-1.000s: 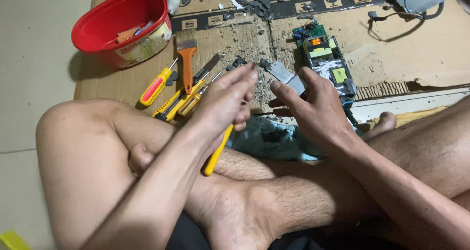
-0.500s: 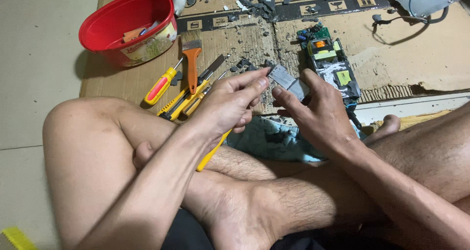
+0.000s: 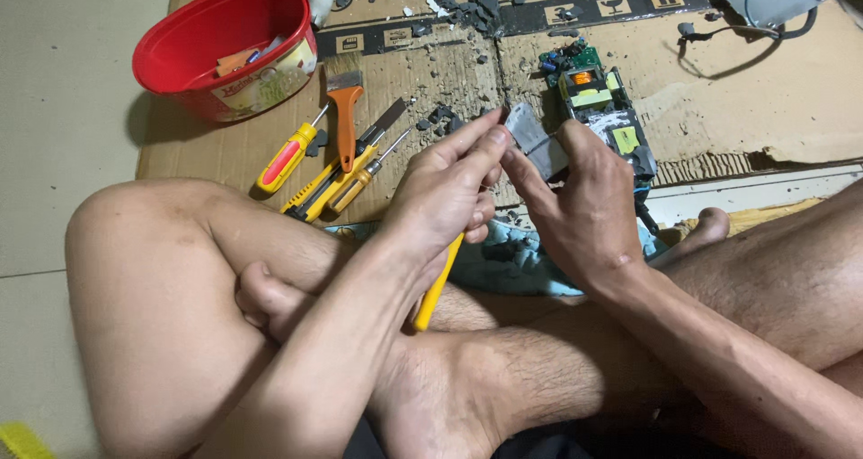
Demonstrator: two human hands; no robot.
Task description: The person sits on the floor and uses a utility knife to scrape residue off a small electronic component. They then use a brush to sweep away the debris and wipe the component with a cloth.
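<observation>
On the floor, head view: the person sits cross-legged over a flattened cardboard sheet (image 3: 737,90). Both hands meet above the lap on a small grey metal piece (image 3: 530,135). The right hand (image 3: 584,207) has its grip clamped on the piece's lower end; the left hand (image 3: 449,194) pinches the upper edge with its fingertips while its remaining fingers are closed around a yellow-handled tool (image 3: 436,284).

Progress, as judged: a green circuit board (image 3: 598,108) lies bare on the cardboard just beyond the hands, with grey broken fragments (image 3: 467,5) scattered above it, so dismantling appears well advanced. The grey piece is apparently being separated or inspected. Spare screwdrivers (image 3: 337,176), a brush (image 3: 344,108) and a red tub (image 3: 225,45) lie to the left.
</observation>
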